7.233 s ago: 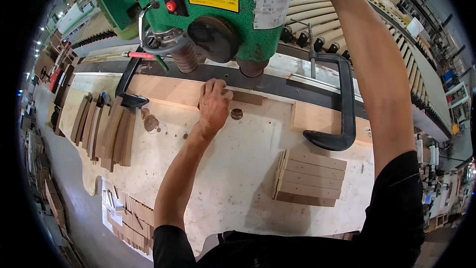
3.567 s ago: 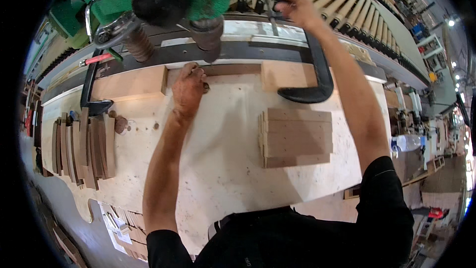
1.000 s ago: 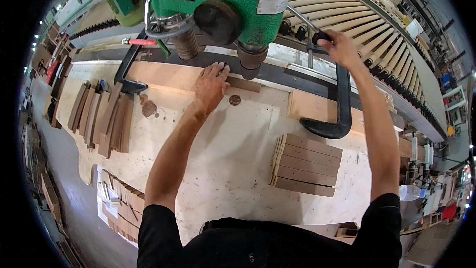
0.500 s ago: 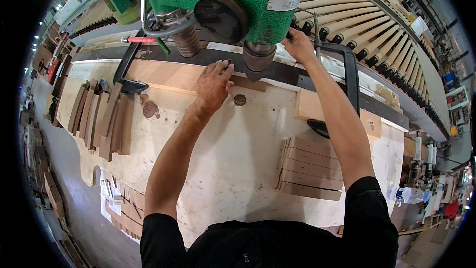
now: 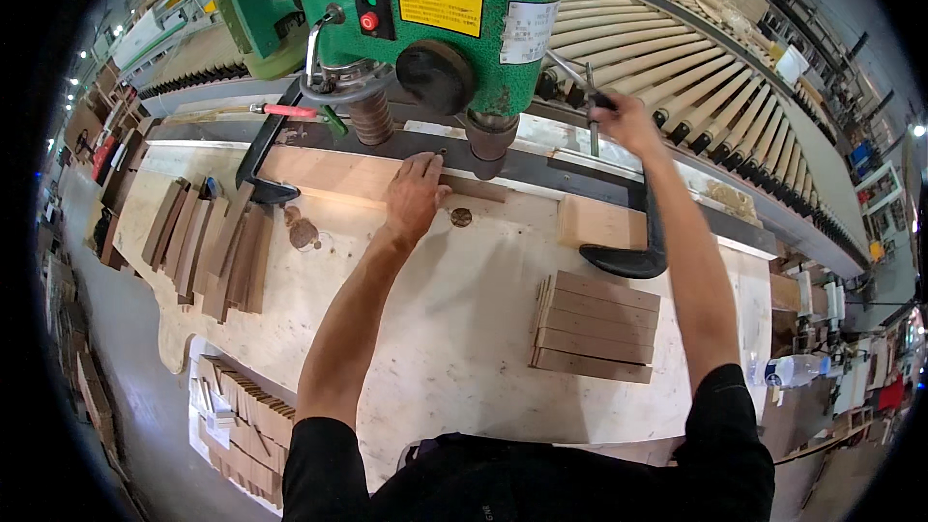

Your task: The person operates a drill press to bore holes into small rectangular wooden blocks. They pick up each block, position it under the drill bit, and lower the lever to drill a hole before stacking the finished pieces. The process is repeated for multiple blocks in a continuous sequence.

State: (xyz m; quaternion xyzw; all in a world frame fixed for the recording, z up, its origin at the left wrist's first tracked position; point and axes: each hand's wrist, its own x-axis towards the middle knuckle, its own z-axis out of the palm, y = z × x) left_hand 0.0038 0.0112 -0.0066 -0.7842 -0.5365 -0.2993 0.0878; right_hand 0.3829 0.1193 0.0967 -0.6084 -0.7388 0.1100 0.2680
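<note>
A green drill press point(image 5: 464, 34) stands over the pale work board, its chuck point(image 5: 491, 140) pointing down. My left hand point(image 5: 416, 195) grips a narrow brown wood strip point(image 5: 476, 189) under and beside the chuck, holding it against the dark metal fence point(image 5: 551, 174); part of the strip is hidden beneath my fingers. To the right, my right hand point(image 5: 626, 123) is closed around the black-ended feed lever point(image 5: 603, 101) of the press. A lighter wood board point(image 5: 333, 172) lies along the fence left of my left hand.
Black clamps point(image 5: 253, 169) point(image 5: 655, 227) sit at both ends of the fence, the right one over a wood block point(image 5: 590, 220). Stacked strips point(image 5: 594, 327) lie at front right, loose strips point(image 5: 208, 246) at left. Rows of pale wooden rods point(image 5: 667, 39) fill the back right.
My right hand has swung the feed lever outward to the right and slightly down in view. My left hand stays on the strip. The whole view has shifted, showing more of the press.
</note>
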